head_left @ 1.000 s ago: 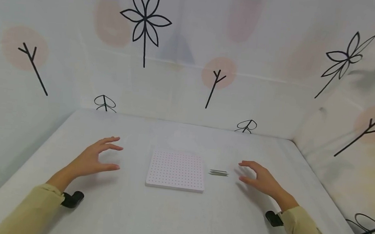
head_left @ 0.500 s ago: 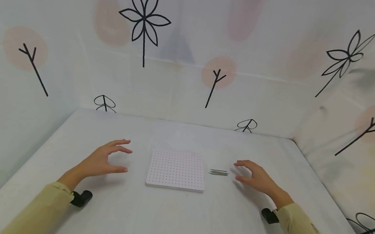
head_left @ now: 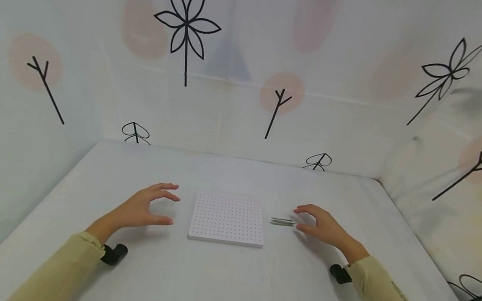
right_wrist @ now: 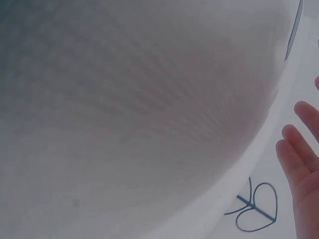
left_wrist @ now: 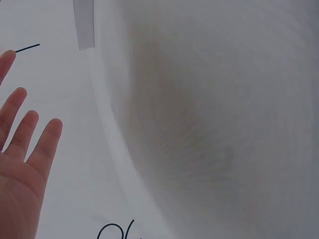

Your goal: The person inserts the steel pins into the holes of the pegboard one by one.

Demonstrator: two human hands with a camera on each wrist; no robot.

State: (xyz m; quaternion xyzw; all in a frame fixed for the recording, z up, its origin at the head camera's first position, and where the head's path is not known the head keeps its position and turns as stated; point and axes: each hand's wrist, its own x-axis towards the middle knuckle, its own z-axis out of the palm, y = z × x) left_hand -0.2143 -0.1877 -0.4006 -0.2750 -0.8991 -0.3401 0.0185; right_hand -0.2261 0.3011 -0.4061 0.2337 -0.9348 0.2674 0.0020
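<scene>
A white square board with rows of tiny holes lies flat on the table, mid-view. Just right of it is a small bundle of thin grey-green sticks, side by side; their exact kind is too small to make out. My right hand hovers beside them, thumb tip right at their right end, fingers spread and holding nothing. On the other side, my left hand is held apart from the board's left edge, fingers spread and bare. The left wrist view catches a corner of the board; the right wrist view shows stick tips.
A white cloth covers the table. Behind and at both sides stands a pale fabric wall with flower and twig drawings. Black wrist cameras sit under the left sleeve and the right sleeve.
Both hands have moved inward: the left to the right toward the board, the right to the left up to the sticks. Board and sticks stay put.
</scene>
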